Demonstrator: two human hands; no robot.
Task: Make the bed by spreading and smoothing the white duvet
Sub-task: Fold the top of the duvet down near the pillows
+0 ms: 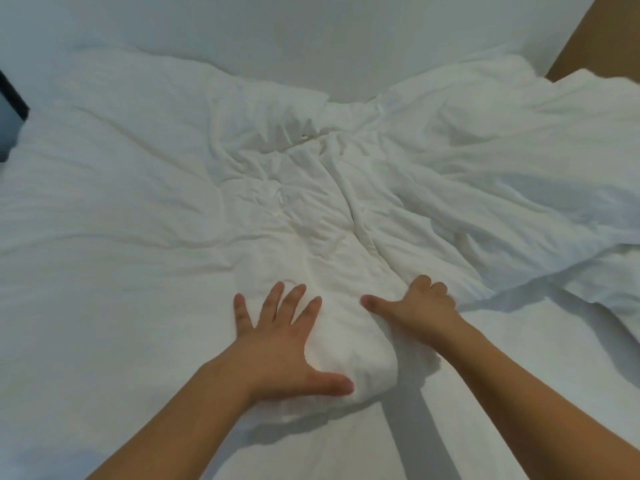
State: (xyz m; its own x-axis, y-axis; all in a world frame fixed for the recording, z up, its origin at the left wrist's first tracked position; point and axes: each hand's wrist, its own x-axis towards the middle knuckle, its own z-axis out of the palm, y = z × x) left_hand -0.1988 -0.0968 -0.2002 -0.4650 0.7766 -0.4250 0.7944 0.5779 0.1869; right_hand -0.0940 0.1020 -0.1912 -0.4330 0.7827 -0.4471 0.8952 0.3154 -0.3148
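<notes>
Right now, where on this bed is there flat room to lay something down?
Flat sheet lies left of the left hand, and near the right forearm. The crumpled white duvet crowds the middle and right, where the right hand grips it.

Matt white cloth duvet [346,188], creased and rumpled, over a smoother matt sheet [104,323]

A bedroom: rumpled white duvet [346,188] covering a bed [104,341]

Left hand [277,344] flat, fingers splayed; right hand [420,311] seemingly curled, knuckles up.
</notes>
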